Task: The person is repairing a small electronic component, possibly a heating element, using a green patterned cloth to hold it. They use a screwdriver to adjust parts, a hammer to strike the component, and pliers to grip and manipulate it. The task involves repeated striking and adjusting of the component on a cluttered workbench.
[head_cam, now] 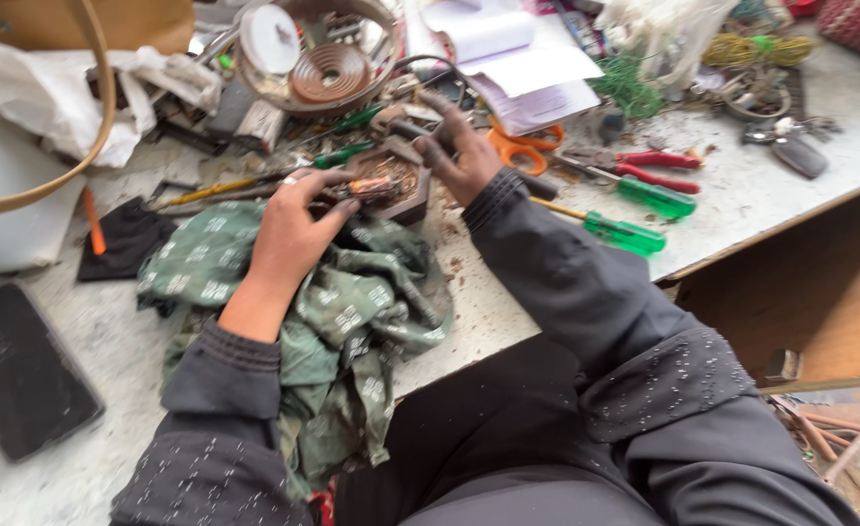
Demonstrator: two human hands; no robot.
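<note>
Nearest the camera: dark speckled sleeves and a dark lap at the edge of the pale, scuffed worktop point(742, 195). A flat black rectangular slab point(21, 370) lies at the near left corner. A crumpled green patterned cloth point(352, 312) spreads under the left forearm and hangs over the worktop edge. Left hand point(294, 229): fingers curled, fingertips pinched on the near edge of a small square brown block wound with copper wire point(391, 180), which sits on the worktop just beyond the cloth, between both hands. Right hand point(454, 146): fingers spread and half open, resting over the far side of the same block; whether it grips the block cannot be told. Right of the right forearm lie two green-handled screwdrivers point(625, 234), then red-handled pliers point(654, 170). Orange-handled scissors point(523, 146) lie just behind the right hand. Further back: a round metal frame holding a copper-coloured coil point(328, 68), a stack of white papers point(527, 68), and a white plastic bag point(50, 93) at far left. Yellow-green wire bundles point(761, 49) sit at the far right edge.
</note>
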